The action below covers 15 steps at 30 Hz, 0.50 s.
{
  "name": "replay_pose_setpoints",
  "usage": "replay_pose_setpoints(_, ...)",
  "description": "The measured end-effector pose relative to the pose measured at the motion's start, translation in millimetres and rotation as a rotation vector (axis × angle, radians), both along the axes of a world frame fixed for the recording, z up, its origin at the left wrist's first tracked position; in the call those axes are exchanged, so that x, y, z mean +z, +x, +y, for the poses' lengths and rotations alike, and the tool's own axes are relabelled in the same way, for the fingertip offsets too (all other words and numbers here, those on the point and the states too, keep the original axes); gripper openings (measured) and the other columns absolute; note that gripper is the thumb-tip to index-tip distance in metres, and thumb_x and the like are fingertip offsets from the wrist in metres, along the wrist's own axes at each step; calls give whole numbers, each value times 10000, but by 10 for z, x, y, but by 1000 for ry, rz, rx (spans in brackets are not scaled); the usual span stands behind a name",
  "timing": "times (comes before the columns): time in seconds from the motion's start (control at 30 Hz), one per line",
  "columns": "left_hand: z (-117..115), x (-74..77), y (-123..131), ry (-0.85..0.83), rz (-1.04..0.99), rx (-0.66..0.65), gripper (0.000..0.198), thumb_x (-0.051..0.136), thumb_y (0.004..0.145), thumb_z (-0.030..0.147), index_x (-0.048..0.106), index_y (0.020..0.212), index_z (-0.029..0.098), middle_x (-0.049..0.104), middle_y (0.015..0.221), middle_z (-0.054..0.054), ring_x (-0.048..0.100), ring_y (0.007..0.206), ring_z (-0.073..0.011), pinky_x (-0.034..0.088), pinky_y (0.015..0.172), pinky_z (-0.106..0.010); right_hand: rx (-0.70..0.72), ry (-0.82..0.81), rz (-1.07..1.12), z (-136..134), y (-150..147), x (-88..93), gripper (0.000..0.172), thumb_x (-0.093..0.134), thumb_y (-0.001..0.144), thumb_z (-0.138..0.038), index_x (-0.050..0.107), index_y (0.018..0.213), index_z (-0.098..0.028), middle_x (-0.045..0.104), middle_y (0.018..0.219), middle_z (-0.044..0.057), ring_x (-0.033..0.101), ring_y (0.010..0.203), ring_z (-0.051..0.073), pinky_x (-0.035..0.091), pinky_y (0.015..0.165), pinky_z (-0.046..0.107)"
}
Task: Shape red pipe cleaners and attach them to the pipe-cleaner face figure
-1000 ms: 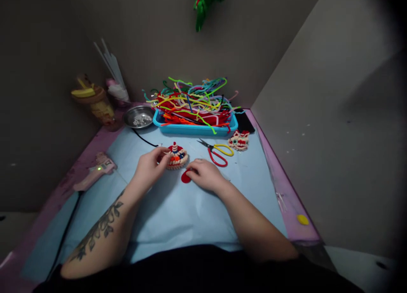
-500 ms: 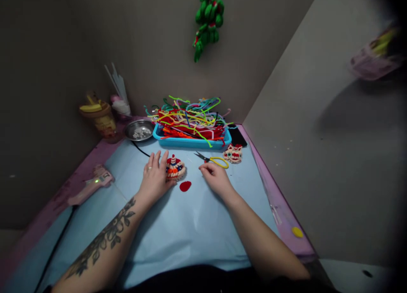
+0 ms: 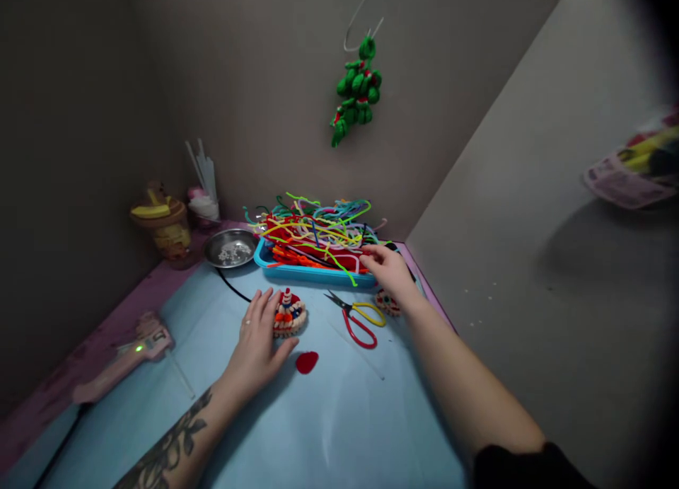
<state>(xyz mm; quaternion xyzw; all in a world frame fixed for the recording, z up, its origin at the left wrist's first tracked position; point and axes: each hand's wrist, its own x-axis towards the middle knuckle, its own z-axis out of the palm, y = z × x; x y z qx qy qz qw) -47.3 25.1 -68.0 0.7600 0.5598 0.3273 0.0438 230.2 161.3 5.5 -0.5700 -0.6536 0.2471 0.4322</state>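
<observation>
My left hand (image 3: 259,339) lies with fingers stretched out against the left side of a small round craft piece (image 3: 289,315) in cream, red, orange and blue. A red felt-like patch (image 3: 307,362) lies flat near my left thumb. Over the right end of the blue tray (image 3: 318,274), my right hand (image 3: 389,268) has its fingers loosely curved and apart, close to the red pipe cleaners (image 3: 342,254). Nothing shows in its grip. Scissors (image 3: 347,311) with one red and one yellow handle lie between my hands. My right wrist partly covers a second craft piece (image 3: 387,302).
A steel dish (image 3: 232,250) with small clear bits stands left of the tray. The glue gun (image 3: 132,358), its green light on, lies at the left with a cord. A clear stick (image 3: 366,358) lies below the scissors. A green ornament (image 3: 359,89) hangs on the back wall.
My right hand has moved from beside the scissors up to the tray's right end, and its fingers have parted. My left hand stays by the craft piece. The view has tilted upward.
</observation>
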Motion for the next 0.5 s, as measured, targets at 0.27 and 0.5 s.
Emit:
replay_pose_setpoints(0.27,-20,51,24,40,-111,-61,512,575,852,249,454,1349,243,464,1403,-131,343,1371,-334,390,1061,-564,-13,99,-101,155,15,185,246,574,748,-363,717,762,-162,708,728,50,615,674,184,449,627,287)
replay_pose_setpoints(0.5,-72,100,90,37,-140,-133,353,564,858,234,585,1210,244,521,1358,-124,413,1329,-315,394,1059,-579,255,48,-343,214,126,418,230,633,717,-404,709,627,-206,682,664,32,577,607,175,427,576,287)
